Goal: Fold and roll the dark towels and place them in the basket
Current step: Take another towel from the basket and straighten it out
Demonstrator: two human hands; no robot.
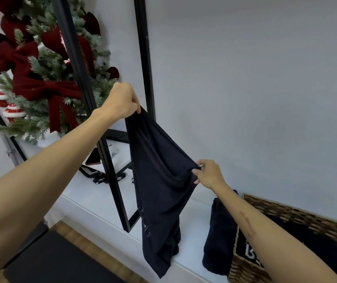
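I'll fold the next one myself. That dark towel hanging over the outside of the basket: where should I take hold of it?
Grip the towel at its top edge, where it drapes over the basket rim, coming from above on the left side. It hangs limp down the basket's outer wall, so lifting from the top lets it fall straight.

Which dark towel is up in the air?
The towel pinched by the left hand and right hand. Another hangs over the basket rim, and one lies inside it.
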